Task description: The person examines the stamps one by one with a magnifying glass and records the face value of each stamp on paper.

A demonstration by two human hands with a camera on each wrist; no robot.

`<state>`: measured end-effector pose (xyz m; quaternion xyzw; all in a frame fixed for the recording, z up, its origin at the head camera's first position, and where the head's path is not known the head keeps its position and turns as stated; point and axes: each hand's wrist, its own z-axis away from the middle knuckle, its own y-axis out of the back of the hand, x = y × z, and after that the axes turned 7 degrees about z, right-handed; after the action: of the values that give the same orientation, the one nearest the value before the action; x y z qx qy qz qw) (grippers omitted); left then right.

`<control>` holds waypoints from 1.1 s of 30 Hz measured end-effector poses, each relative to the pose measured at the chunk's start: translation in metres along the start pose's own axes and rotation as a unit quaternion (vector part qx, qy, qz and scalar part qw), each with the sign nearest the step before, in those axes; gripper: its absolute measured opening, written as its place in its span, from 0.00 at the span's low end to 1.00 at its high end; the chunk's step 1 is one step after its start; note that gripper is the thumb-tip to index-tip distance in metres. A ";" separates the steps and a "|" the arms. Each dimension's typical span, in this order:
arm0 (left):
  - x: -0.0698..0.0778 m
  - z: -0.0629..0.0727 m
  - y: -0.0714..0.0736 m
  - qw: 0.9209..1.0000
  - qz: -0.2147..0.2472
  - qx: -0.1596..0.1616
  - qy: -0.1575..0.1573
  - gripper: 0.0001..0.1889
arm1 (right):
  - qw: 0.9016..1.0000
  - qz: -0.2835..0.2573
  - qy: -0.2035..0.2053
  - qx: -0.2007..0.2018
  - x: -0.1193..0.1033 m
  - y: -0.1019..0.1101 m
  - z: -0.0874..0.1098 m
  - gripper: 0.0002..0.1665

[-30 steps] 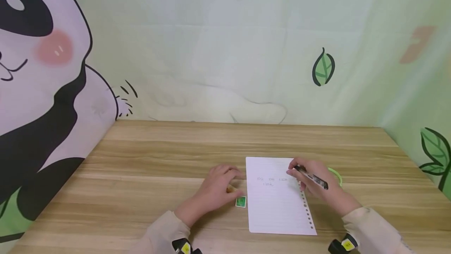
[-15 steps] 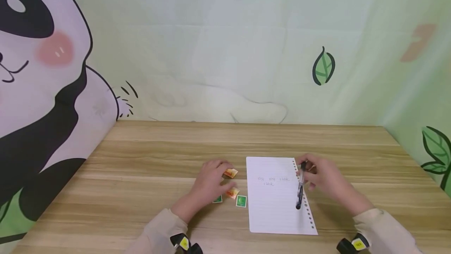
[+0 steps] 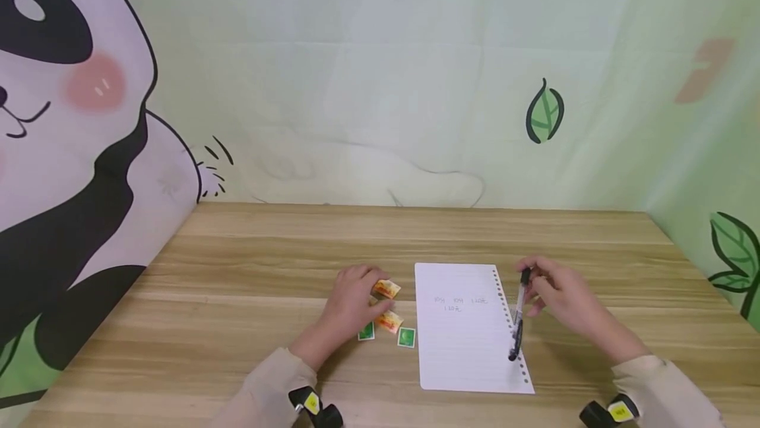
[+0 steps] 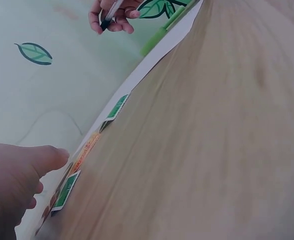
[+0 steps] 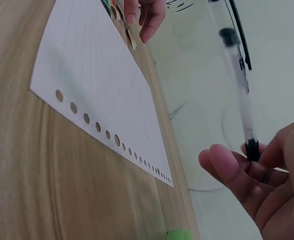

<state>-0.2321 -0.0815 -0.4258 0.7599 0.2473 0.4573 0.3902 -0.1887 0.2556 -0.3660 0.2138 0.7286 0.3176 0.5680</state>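
Observation:
My right hand [image 3: 564, 296] pinches a clear-barrelled pen [image 3: 519, 312] by its black end, just off the punched edge of a lined sheet [image 3: 457, 355]. In the right wrist view the pen's clip end [image 5: 229, 37] points away from the fingers. Some handwriting [image 3: 460, 303] crosses the sheet's upper half. To its left, my left hand [image 3: 353, 299] lies with relaxed fingers beside several small cards. Two are orange, one farther back [image 3: 387, 288] and one nearer [image 3: 388, 321]. A green card [image 3: 406, 337] sits close to the sheet, and another [image 3: 366, 332] is partly covered by the hand.
A green object [image 4: 154, 41] lies past the sheet in the left wrist view; the right hand hides it in the head view. The wooden table [image 3: 285, 243] ends at a printed cloth backdrop [image 3: 332, 85] with a panda and leaves.
My right hand has moved right off the sheet, and the pen has swung so its far end points toward me. My left hand has shifted left, uncovering orange cards and a second green one.

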 end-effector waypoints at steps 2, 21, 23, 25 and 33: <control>-0.001 -0.001 -0.001 1.000 -0.004 -0.001 0.000 0.22 | 1.000 0.000 -0.007 0.005 0.001 0.001 0.001 0.17; -0.006 -0.006 -0.001 1.000 -0.002 -0.005 0.000 0.20 | 0.992 0.126 0.008 0.010 0.008 0.004 0.001 0.13; -0.006 -0.006 -0.001 1.000 -0.003 -0.005 -0.002 0.20 | 0.986 0.163 0.014 0.008 0.010 0.003 0.000 0.12; -0.006 -0.006 -0.001 1.000 -0.001 -0.005 -0.003 0.20 | 0.981 0.194 0.025 0.008 0.012 0.002 0.000 0.11; -0.007 -0.006 -0.002 1.000 0.007 -0.003 -0.009 0.20 | 0.971 0.231 0.055 -0.001 0.023 -0.006 0.001 0.11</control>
<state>-0.2400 -0.0834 -0.4289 0.7645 0.2375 0.4541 0.3910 -0.1938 0.2666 -0.3864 0.3575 0.6893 0.4525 0.4385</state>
